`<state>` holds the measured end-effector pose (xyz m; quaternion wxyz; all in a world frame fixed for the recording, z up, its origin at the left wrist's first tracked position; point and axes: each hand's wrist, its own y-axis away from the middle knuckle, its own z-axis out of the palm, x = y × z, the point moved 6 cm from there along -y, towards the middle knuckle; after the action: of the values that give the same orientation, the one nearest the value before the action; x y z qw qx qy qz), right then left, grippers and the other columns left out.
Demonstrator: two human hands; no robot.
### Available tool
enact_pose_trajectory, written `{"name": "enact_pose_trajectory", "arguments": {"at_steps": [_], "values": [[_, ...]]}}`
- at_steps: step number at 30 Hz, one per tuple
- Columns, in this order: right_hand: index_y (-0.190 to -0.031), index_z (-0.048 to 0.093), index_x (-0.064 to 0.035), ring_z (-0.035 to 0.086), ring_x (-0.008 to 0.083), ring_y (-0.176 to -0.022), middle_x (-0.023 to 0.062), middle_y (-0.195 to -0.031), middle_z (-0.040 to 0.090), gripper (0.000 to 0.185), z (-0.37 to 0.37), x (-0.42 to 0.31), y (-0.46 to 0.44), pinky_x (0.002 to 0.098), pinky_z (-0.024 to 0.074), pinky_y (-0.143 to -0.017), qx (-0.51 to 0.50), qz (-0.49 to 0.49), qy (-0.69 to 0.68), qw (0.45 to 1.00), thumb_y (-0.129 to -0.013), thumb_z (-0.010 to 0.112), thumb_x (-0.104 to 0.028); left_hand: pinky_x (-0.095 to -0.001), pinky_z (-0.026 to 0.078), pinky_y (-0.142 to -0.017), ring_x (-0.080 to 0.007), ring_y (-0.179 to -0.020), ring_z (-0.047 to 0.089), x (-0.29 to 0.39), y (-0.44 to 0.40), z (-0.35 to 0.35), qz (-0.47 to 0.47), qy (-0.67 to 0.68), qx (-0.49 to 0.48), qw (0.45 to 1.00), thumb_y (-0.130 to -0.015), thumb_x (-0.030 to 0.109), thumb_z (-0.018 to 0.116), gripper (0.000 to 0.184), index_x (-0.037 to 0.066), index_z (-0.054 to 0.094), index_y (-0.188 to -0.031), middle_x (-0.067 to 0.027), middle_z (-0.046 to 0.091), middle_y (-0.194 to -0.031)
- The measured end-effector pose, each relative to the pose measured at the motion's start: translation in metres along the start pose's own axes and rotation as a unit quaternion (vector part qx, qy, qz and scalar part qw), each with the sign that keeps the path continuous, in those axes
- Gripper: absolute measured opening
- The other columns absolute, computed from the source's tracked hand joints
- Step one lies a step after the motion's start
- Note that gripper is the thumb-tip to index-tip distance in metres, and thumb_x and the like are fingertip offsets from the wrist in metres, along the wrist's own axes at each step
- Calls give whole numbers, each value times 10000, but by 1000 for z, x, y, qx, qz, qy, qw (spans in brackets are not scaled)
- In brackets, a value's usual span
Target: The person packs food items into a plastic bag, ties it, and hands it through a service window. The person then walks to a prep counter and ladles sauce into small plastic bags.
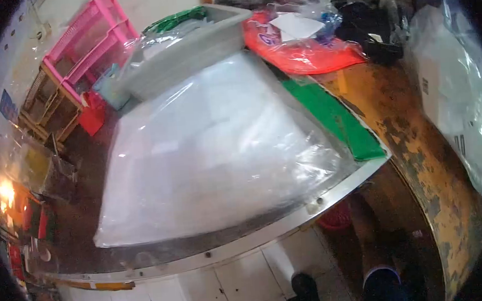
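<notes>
Neither my left hand nor my right hand shows in the head view. A large flat stack of white material in clear plastic (197, 159) lies on the table, whose pale metal edge (231, 249) curves along the front. Behind it stands a grey plastic bin (190, 59) holding clear wrapping and something green. A red plastic bag (301, 57) with a white paper (296, 26) on it sits to the right of the bin. Green material (336, 118) shows beside the stack's right side.
A pink plastic rack (91, 43) and a wooden frame (53, 105) stand at the back left. A worn wooden surface (395, 123) runs down the right, near a white plastic-wrapped package (452, 91). Below are floor tiles (239, 285) and dark footwear (304, 291).
</notes>
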<state>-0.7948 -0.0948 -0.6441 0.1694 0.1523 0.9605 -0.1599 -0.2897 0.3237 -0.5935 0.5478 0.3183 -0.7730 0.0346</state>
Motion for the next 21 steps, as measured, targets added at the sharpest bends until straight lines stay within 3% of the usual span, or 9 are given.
{"name": "enact_pose_trajectory", "arguments": {"at_steps": [5, 9, 14, 18, 19, 21], "values": [[-1345, 532, -38, 570, 354, -1176, 200, -1295, 595, 569, -48, 4, 47, 451, 432, -1062, -30, 24, 9, 999, -820, 739, -110, -309, 555, -657, -163, -712, 642, 27, 45, -27, -84, 60, -2, 995, -975, 140, 545, 280, -10, 621, -1198, -98, 706, -887], [-1343, 532, -32, 568, 353, -1178, 199, -1299, 593, 569, -78, 1, 69, 450, 432, -1063, -50, 52, 13, 997, -820, 739, -110, -281, 558, -650, -149, -744, 675, 91, 77, -55, -81, 43, -4, 996, -955, 177, 626, 349, -5, 613, -1254, -96, 726, -890], [-1342, 532, -25, 566, 352, -1182, 197, -1304, 591, 569, -99, -10, 68, 448, 432, -1063, -77, 82, 19, 993, -819, 739, -109, -318, 580, -669, -213, -766, 691, 142, 117, -91, -116, 84, -42, 989, -950, 242, 668, 468, 8, 538, -1334, -138, 724, -1003], [-1341, 532, -19, 564, 352, -1184, 196, -1308, 589, 569, -97, -7, 84, 447, 432, -1064, -71, 92, 17, 993, -818, 740, -109, -374, 603, -690, -267, -843, 709, 116, 139, -90, -177, 88, -90, 976, -953, 320, 671, 563, 26, 474, -1390, -175, 707, -1043], [-1341, 532, -18, 563, 352, -1185, 196, -1309, 588, 570, -94, -3, 91, 446, 432, -1064, -67, 92, 17, 993, -818, 740, -109, -388, 611, -700, -276, -863, 711, 99, 143, -76, -216, 70, -97, 969, -955, 340, 667, 574, 29, 467, -1394, -185, 701, -1056], [-1340, 532, -15, 562, 351, -1186, 195, -1311, 588, 570, -85, 2, 106, 445, 432, -1065, -60, 92, 16, 994, -818, 740, -108, -393, 612, -702, -276, -861, 711, 58, 133, -39, -209, 86, -99, 969, -969, 345, 648, 552, 30, 478, -1389, -180, 701, -1053]]}}
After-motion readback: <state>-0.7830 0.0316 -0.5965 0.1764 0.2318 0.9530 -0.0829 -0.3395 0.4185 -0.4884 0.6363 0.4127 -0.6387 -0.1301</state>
